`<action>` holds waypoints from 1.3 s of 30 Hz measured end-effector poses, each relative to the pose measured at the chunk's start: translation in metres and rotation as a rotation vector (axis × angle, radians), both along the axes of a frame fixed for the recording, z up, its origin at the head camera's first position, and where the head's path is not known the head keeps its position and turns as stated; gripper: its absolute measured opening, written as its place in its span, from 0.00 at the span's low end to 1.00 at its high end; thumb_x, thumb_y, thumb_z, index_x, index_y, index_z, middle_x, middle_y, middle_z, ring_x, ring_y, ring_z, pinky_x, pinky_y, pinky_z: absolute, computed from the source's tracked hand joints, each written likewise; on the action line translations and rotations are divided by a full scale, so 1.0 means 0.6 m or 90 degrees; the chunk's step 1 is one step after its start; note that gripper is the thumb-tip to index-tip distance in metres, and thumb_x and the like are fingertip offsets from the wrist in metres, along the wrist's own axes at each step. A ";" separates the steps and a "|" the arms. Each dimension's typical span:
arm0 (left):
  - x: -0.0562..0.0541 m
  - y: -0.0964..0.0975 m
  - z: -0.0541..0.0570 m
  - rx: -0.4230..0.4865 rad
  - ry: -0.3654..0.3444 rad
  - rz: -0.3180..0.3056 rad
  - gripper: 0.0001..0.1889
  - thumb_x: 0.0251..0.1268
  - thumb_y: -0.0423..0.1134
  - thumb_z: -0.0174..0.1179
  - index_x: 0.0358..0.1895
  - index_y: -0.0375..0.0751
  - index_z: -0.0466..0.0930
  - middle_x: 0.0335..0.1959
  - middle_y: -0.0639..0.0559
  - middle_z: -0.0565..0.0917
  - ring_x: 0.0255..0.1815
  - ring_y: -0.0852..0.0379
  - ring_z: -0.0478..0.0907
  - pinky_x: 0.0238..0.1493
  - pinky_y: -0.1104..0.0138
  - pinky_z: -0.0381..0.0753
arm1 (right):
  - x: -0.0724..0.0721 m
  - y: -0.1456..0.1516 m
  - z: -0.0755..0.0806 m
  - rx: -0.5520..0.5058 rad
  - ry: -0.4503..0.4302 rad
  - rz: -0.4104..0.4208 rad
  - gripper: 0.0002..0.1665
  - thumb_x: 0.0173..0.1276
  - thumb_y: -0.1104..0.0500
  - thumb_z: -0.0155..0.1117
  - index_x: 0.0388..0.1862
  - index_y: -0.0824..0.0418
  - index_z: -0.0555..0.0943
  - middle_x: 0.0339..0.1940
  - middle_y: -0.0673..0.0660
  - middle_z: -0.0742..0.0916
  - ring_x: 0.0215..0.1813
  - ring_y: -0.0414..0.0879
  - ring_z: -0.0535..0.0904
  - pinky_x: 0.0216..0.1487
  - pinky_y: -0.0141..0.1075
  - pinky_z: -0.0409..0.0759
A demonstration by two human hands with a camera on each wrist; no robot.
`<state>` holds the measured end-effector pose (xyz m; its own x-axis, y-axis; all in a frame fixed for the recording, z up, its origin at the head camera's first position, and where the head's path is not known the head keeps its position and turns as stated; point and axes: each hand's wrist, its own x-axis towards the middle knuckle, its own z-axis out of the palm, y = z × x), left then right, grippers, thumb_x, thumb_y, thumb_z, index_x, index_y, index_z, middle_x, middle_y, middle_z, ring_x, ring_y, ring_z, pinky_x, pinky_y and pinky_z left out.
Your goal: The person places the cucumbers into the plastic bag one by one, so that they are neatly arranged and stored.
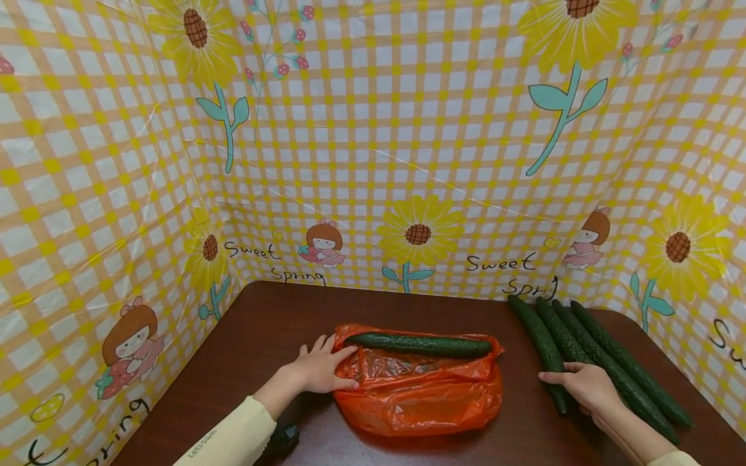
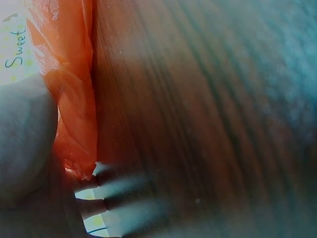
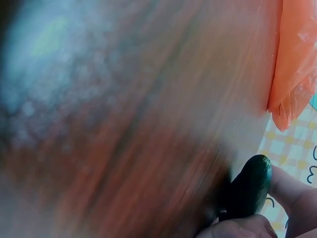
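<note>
An orange plastic bag lies on the table with its mouth spread wide, and one long green cucumber lies lengthwise across the opening. My left hand rests at the bag's left end, fingers spread, thumb on the plastic. To the right, my right hand holds the leftmost cucumber of a row near its lower end, thumb on one side and fingers on the other. That cucumber's near tip shows between thumb and fingers in the right wrist view.
Beside the held cucumber lie more cucumbers, slanting side by side along the table's right edge. A small dark object sits by the left sleeve, partly hidden. Checked, flower-printed cloth walls in the brown table at the back and both sides.
</note>
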<state>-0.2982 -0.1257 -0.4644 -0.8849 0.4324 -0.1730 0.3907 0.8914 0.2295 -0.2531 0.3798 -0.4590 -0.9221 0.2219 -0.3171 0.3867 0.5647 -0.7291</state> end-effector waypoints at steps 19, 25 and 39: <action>0.001 -0.002 0.002 0.004 -0.002 0.004 0.41 0.65 0.70 0.57 0.79 0.60 0.60 0.81 0.38 0.52 0.81 0.33 0.49 0.70 0.30 0.52 | -0.007 0.001 -0.001 0.026 0.023 0.014 0.51 0.65 0.48 0.69 0.69 0.85 0.62 0.19 0.50 0.89 0.13 0.37 0.56 0.20 0.35 0.64; -0.001 -0.002 0.000 -0.002 0.001 0.003 0.41 0.65 0.70 0.56 0.79 0.61 0.60 0.81 0.38 0.52 0.81 0.34 0.49 0.70 0.30 0.52 | -0.006 0.004 -0.001 0.019 0.026 0.015 0.48 0.65 0.49 0.68 0.67 0.85 0.65 0.31 0.59 0.92 0.13 0.38 0.58 0.22 0.37 0.67; 0.004 -0.001 0.004 0.005 -0.008 0.003 0.40 0.65 0.69 0.57 0.79 0.61 0.61 0.81 0.38 0.53 0.81 0.33 0.49 0.70 0.30 0.52 | 0.005 0.010 0.004 -0.019 0.042 -0.010 0.31 0.65 0.45 0.68 0.51 0.72 0.85 0.72 0.80 0.66 0.15 0.39 0.60 0.26 0.39 0.70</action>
